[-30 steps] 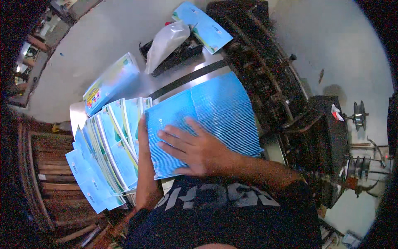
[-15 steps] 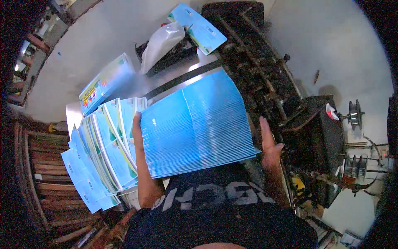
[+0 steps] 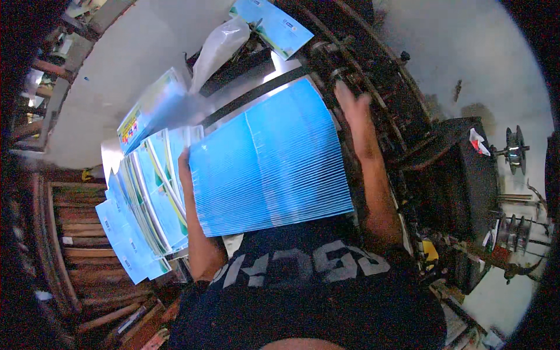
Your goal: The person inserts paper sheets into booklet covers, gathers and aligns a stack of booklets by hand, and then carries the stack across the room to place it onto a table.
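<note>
Holding a fanned stack of blue printed sheets (image 3: 271,160) against the front of the body, the person kept the left hand (image 3: 185,166) at the stack's left edge; only the thumb side showed there, pressed along the paper, and the other fingers were hidden under the sheets, so whether they were curled closed could not be told. The right hand (image 3: 353,119) was raised just beside the upper right corner of the stack, fingers stretched and slightly apart, blurred, and it did not seem to grip anything. The stack lay tilted over the metal table (image 3: 111,154), its sheets stepped like a deck of cards.

To the left, several more piles of blue and green printed sheets (image 3: 154,198) lay fanned, some hanging over the table edge above wooden slats (image 3: 70,233). A clear plastic bag (image 3: 216,46) and another printed pack (image 3: 277,26) lay farther away, and a dark machine (image 3: 408,116) stood on the right.

The risk was probably the loose fan itself: with support on one side only, the sheets could slide toward the right and spill against the machine. The overhanging piles on the left could also tip if the left elbow pushed them.
</note>
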`<state>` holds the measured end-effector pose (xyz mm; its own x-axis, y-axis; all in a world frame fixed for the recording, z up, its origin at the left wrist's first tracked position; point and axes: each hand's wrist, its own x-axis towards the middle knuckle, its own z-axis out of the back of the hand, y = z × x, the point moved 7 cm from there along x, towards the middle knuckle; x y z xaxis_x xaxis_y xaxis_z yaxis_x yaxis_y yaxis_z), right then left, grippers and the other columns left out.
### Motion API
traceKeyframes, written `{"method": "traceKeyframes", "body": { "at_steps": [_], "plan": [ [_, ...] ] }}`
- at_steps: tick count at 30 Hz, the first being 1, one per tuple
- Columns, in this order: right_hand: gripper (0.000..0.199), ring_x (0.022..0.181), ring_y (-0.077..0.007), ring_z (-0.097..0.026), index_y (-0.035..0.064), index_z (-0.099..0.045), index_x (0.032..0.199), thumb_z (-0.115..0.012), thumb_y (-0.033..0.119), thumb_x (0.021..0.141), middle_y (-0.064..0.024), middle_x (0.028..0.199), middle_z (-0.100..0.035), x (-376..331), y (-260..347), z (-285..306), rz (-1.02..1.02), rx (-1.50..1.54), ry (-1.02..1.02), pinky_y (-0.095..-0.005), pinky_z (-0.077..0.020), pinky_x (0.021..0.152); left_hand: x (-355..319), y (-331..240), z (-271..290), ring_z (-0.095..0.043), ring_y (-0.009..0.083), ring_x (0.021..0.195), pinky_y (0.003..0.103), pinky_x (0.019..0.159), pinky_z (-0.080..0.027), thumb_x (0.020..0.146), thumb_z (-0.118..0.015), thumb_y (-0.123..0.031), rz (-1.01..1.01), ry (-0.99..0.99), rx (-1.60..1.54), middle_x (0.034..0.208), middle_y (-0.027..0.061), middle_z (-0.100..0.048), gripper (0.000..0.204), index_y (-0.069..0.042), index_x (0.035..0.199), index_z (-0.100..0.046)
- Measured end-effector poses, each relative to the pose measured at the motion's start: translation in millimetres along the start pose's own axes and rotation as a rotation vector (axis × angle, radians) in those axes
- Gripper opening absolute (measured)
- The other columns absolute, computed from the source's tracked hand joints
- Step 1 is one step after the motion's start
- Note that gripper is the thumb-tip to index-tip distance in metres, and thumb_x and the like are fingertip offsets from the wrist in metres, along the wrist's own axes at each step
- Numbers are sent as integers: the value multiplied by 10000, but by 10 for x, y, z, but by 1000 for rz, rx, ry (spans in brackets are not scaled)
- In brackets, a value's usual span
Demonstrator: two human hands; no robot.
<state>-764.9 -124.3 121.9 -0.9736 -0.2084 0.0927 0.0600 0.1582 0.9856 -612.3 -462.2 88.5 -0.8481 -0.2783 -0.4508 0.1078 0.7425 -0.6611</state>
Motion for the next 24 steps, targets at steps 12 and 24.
{"method": "traceKeyframes", "body": {
  "at_steps": [12,24],
  "plan": [
    [498,1102,-210,-446,19,-423,1235,-330,431,971,-99,1214,-472,-212,-355,-38,-230,-359,178,-328,-347,943,-353,-3,342,-426,255,1246,378,1041,-337,898,-340,-652,-289,27,209,1384,157,-414,809,-38,1423,-299],
    [259,987,-191,-515,47,-546,1110,-496,252,960,-78,1016,-562,-1060,-1004,431,-373,93,-152,-344,-439,889,-905,179,683,-426,257,1246,387,1058,-307,942,-308,-588,-14,-105,379,1396,124,-406,750,-41,1449,-232]
  ]
}}
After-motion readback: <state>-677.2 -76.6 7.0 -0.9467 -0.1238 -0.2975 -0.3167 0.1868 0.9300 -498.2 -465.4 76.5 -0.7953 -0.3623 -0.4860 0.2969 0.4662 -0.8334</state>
